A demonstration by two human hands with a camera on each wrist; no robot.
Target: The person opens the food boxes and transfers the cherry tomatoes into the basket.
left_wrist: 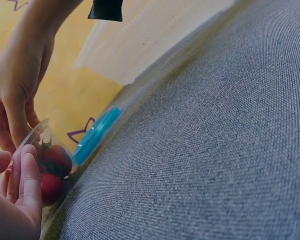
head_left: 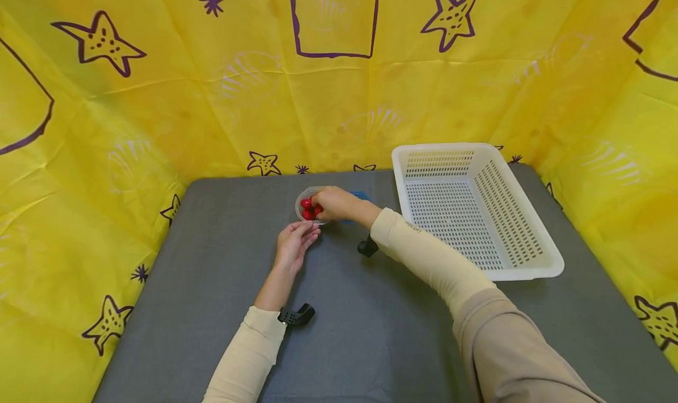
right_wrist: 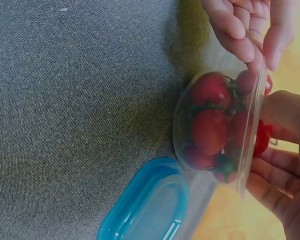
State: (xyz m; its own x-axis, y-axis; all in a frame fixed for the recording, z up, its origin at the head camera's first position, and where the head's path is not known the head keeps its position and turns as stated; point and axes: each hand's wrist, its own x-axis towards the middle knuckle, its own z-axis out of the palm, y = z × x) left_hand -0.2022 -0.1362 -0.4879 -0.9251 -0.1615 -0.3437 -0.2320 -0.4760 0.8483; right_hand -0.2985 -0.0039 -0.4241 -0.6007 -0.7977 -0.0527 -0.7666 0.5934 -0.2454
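Observation:
A clear plastic container [right_wrist: 177, 125] holding several small red tomatoes [right_wrist: 211, 132] with green stems stands on the table at the back. My left hand [head_left: 292, 245] pinches its near rim between thumb and fingers. From the right, my right hand [head_left: 339, 204] reaches over the rim, its fingertips dipping inside. In the right wrist view, the thumb and fingers of that hand close around one red tomato [right_wrist: 263, 138] at the container's mouth. A blue lid [right_wrist: 157, 200] lies beside the container, partly covered by my right hand in the head view.
A large white plastic basket [head_left: 529, 215] with slotted walls sits at the back right of the grey table [head_left: 222, 273]. Yellow cloth [head_left: 328, 115] with starfish drawings hangs behind and along both sides.

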